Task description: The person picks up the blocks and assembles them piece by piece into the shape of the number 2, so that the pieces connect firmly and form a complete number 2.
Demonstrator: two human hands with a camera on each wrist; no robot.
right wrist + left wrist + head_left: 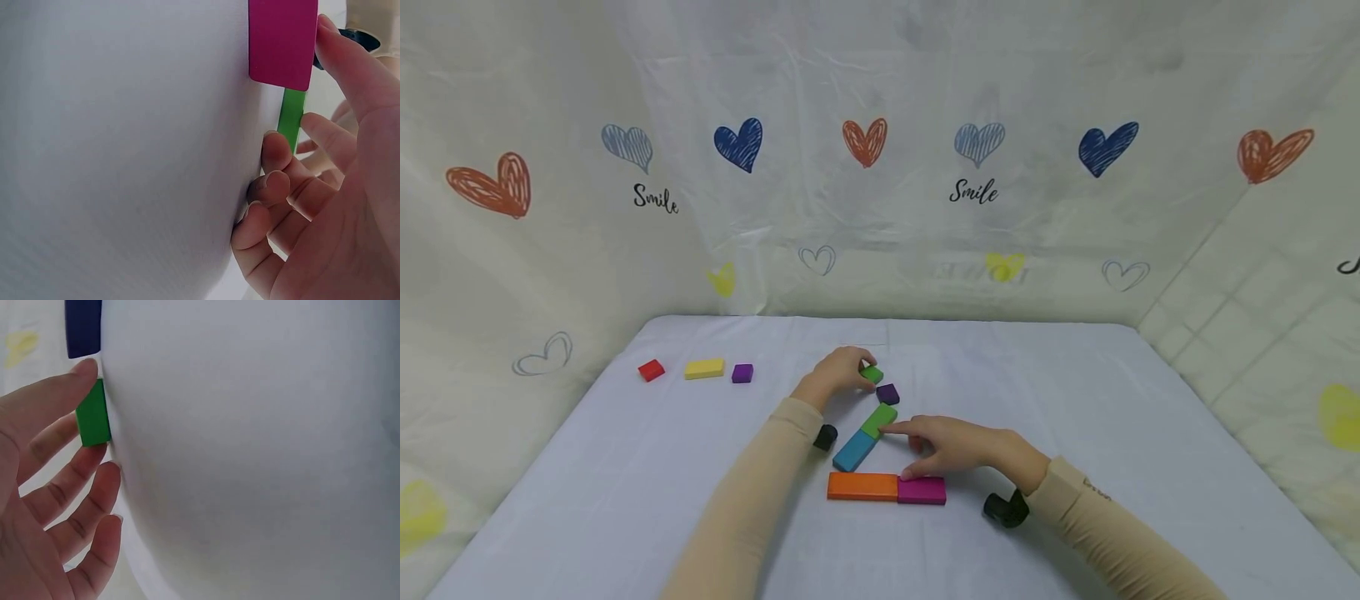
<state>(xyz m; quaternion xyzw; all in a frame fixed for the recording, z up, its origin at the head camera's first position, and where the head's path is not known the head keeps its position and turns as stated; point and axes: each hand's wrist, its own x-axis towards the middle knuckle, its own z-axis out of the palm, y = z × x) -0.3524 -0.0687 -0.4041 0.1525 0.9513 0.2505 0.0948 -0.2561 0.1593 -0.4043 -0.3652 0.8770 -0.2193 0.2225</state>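
Note:
My left hand (842,369) pinches a small green block (94,415) between thumb and fingers at the far side of the tabletop. Just nearer lies a dark purple block (887,393). A light green block (878,420) sits end to end with a blue block (854,451), forming a slanted line. My right hand (955,444) touches the light green block with its extended index fingertip, while its thumb rests at the edge of a magenta block (282,44). That block adjoins an orange block (862,487) in a straight row. The right hand's other fingers are bent against the cloth.
To the far left lie a red block (651,370), a yellow block (703,369) and a purple block (742,373). White cloth covers the table (1150,450). A curtain (917,217) with printed hearts hangs behind. Black wrist cameras are worn on both arms.

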